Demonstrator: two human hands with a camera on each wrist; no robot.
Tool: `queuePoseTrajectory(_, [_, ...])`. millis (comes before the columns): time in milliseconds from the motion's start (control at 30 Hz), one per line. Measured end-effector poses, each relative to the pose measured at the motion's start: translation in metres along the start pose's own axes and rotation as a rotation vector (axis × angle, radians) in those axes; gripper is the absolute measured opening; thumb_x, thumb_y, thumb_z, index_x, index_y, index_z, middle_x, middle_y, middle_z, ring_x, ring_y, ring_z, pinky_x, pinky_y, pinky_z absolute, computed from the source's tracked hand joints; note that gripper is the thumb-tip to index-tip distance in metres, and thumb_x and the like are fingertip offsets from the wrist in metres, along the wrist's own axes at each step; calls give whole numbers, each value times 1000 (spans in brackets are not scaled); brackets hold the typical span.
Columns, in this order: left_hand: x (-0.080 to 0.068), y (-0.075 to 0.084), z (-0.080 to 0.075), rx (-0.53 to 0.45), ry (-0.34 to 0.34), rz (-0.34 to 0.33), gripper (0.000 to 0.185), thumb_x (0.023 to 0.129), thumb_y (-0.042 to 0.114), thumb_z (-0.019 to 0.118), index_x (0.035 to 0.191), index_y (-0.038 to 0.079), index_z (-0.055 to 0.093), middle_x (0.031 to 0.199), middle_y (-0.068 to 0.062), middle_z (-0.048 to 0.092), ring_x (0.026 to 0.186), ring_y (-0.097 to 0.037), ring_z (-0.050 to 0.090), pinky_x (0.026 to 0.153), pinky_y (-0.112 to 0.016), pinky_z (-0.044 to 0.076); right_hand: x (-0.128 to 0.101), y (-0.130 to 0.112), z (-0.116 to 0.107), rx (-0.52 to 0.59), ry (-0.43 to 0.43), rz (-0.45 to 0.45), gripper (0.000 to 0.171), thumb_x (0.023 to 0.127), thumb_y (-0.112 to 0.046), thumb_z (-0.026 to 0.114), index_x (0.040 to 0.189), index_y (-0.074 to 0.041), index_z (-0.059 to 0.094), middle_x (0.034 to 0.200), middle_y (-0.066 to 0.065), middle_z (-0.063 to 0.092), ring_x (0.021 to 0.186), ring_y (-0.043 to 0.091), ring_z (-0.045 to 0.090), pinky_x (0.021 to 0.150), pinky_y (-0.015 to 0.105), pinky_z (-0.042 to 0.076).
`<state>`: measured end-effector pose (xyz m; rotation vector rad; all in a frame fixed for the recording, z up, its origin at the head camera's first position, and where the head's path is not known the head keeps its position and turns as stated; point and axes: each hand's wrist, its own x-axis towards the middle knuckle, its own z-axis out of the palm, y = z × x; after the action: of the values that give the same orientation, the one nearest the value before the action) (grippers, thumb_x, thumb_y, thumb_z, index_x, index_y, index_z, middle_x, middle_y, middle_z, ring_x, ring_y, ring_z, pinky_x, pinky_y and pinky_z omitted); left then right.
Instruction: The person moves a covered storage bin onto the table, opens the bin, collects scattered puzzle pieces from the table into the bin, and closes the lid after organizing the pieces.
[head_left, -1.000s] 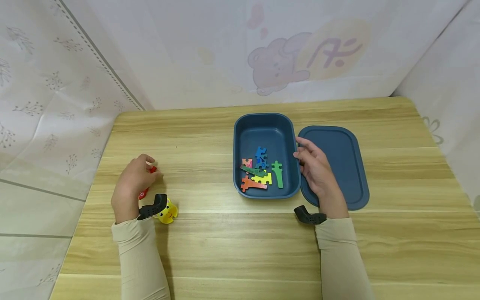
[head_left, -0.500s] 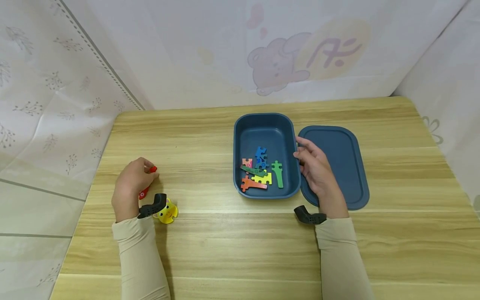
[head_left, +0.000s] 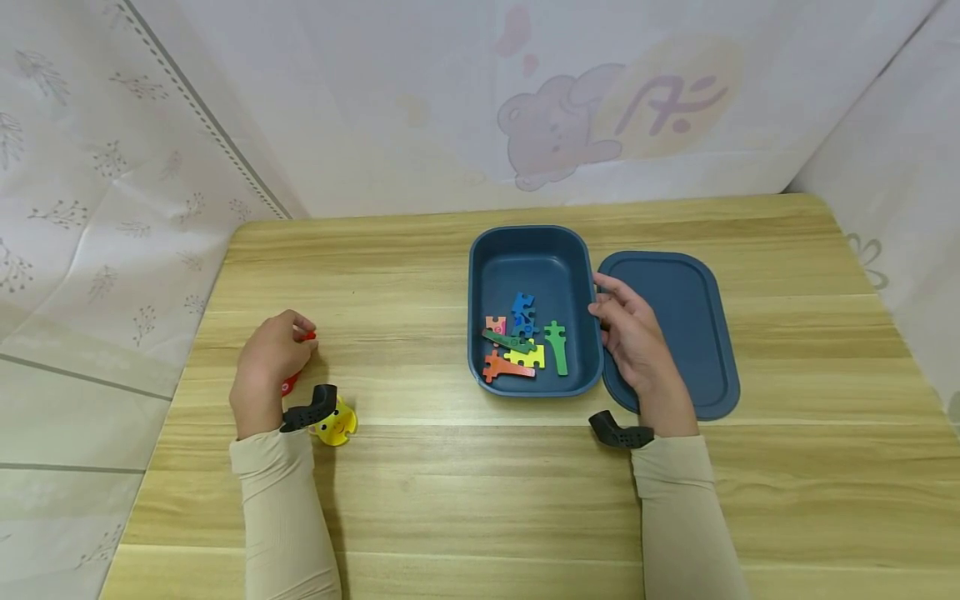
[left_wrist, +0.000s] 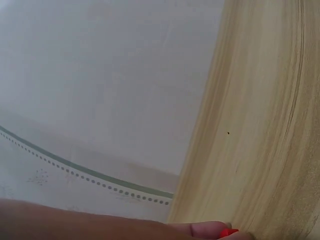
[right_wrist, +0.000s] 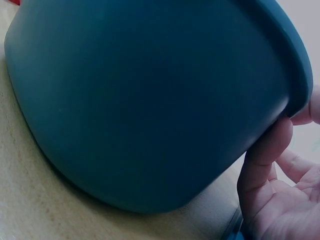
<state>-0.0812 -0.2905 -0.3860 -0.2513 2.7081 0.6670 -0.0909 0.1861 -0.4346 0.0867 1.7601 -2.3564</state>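
While the person's left hand [head_left: 266,371] curls over a red puzzle piece [head_left: 298,358] on the wooden table [head_left: 420,492], pinching it between fingertips and thumb, the right hand [head_left: 633,350] rests against the right wall of a dark blue box [head_left: 534,250], its thumb and fingers curved loosely about the rim. From the left wrist view only a fingertip and a sliver of the red puzzle piece [left_wrist: 229,232] show at the bottom edge, over the table's pale grain, so the grip there is hard to read; the head view shows the fingers bent round the piece. From the right wrist view the dark blue box [right_wrist: 150,110] fills the frame, and the thumb [right_wrist: 262,155] lies along its outer wall just under the rim, touching it. Just beside the left wrist, toward the person, lies a yellow round piece [head_left: 333,423], partly hidden by the black wrist mount. Inside the box, at its near end, lie several puzzle pieces in a loose heap: a blue piece [head_left: 522,313], a green piece [head_left: 557,345], a yellow piece [head_left: 527,357] and an orange piece [head_left: 504,367], some overlapping. To the right of the box, touching or nearly touching it, its dark blue lid [head_left: 686,317] lies flat on the table, partly under the right hand.
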Motion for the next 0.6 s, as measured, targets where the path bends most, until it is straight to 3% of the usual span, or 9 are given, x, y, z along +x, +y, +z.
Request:
queuePoseTrajectory(167, [-3,-2,-4,-5,-38,-10,44,101,16,67,136,-6,54,139,-36,60,125,-50,57,108,-63,47,-1,0,0,-2,-1,-3,62,107,-4,50,165,-3,28,105,-4,64,82,7,66,71,22,59])
queuePoseTrajectory(367, [-6,-4,-8,-11,-99,-75,49,101,16,67,140,-7,49,142,-35,57,124,-48,57,103,-59,50,-1,-1,0,2,5,5,62,107,-4,52,165,-4,29,105,-4,63,81,6,65,70,21,58])
queuePoseTrajectory(600, [-5,-4,-7,15,-65,-74,45,101,14,64,137,-11,53,130,-30,62,114,-43,60,99,-55,51,0,0,1,8,2,6,61,107,-3,52,164,-4,31,103,-5,63,81,6,64,71,21,57])
